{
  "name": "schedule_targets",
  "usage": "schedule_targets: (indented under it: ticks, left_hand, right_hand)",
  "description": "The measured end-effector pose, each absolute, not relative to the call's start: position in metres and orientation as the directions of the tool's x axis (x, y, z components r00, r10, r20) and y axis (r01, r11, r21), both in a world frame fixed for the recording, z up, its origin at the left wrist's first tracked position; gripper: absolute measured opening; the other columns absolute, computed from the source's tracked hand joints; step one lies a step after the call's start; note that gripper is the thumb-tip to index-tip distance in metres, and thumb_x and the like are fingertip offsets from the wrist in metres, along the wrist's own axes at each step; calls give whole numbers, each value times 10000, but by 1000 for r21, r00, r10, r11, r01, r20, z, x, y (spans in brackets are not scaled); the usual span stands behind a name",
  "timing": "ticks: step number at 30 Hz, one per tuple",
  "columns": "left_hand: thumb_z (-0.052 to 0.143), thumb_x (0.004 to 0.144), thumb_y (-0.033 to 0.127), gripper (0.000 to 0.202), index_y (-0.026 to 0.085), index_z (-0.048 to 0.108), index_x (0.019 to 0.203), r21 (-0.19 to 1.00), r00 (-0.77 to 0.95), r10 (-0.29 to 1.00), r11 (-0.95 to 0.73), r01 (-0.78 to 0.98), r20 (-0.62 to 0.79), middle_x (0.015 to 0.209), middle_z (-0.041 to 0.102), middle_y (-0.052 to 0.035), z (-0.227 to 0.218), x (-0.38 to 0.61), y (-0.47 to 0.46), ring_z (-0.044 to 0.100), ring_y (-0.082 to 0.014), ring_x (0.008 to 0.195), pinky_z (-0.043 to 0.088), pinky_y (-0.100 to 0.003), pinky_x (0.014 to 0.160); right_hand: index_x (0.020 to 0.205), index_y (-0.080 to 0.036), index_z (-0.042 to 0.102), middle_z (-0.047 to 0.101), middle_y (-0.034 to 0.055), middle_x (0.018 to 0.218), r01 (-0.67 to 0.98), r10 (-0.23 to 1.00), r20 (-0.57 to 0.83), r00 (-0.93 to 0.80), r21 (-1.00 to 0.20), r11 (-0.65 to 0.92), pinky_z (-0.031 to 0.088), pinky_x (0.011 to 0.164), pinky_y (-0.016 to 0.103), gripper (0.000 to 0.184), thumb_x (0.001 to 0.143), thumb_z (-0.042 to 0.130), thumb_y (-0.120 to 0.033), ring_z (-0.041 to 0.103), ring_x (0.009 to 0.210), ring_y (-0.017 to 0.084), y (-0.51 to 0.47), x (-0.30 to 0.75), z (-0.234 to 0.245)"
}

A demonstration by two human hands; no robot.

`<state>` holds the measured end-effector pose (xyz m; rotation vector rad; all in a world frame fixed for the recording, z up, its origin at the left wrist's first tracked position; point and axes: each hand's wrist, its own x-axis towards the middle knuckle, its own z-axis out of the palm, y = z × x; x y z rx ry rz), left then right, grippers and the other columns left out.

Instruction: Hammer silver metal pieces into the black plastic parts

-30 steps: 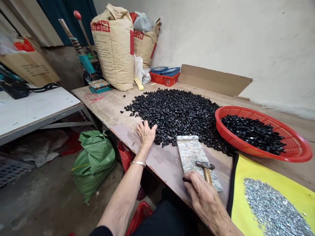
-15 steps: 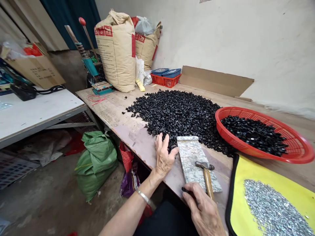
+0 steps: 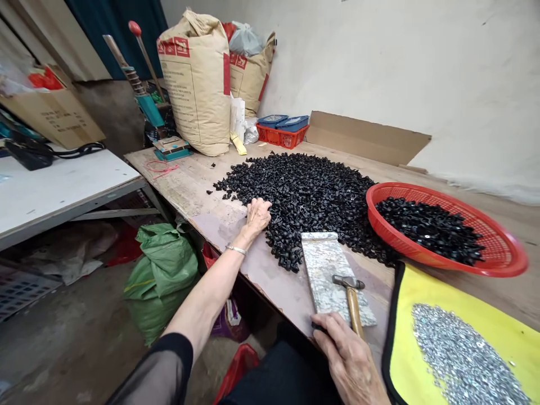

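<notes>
Head view: left hand (image 3: 258, 215) at pile (image 3: 312, 188), right hand (image 3: 348, 351) pinching a piece (image 3: 319, 326)

Left hand rests at the near-left edge of the black pile, fingers curled narrow; cannot tell whether they hold anything. Right hand grips one small dark piece between thumb and fingertips, beside the near end of the slab (image 3: 323, 256). Hammer (image 3: 353, 304) lies on the slab, handle toward that hand. Pile sits on the counter (image 3: 189, 208), beyond the slab; more pieces in the basket (image 3: 504, 247).

Technique (judgement): work from the pile's edge with left fingertips low, lest loose pieces scatter. Keep the right pinch light and clear of the handle.
</notes>
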<state>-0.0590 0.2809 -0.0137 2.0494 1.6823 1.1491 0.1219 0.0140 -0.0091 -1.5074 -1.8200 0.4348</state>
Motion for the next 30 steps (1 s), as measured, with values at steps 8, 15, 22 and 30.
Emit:
schedule_targets:
  ticks: [8, 15, 22, 30]
  left_hand:
    - [612, 659, 115, 122, 231, 647, 667, 727, 78, 946, -294, 620, 316, 803, 582, -29, -13, -64, 296, 474, -236, 934, 322, -417, 918]
    - [596, 682, 231, 81, 181, 659, 676, 911, -30, 961, -249, 330, 274, 690, 632, -7, 4, -54, 279, 561, -169, 731, 431, -311, 757]
    - [619, 637, 289, 143, 150, 652, 635, 979, -53, 981, -184, 91, 189, 627, 649, -15, 12, -41, 240, 586, -145, 648, 445, -274, 676]
    - [593, 643, 164, 62, 185, 641, 611, 942, -167, 959, -176, 284, 230, 646, 609, 8, 8, -66, 222, 540, -165, 693, 404, -304, 722]
  right_hand:
    - [836, -237, 619, 658, 39, 857, 696, 961, 278, -8, -688, 205, 519, 683, 230, 182, 854, 460, -323, 637, 786, 159, 5, 129, -9]
    - [801, -228, 641, 671, 39, 824, 664, 966, 247, 75, -735, 137, 524, 672, 225, 216, 837, 473, -359, 643, 757, 163, 5, 131, -2]
    - [782, -230, 648, 671, 42, 828, 658, 968, 242, 71, -740, 137, 525, 685, 235, 232, 838, 469, -368, 641, 772, 166, 3, 129, -5]
    - [823, -226, 647, 668, 40, 884, 676, 964, 261, 42, -718, 165, 518, 740, 230, 168, 822, 520, -336, 640, 832, 165, -3, 134, -11]
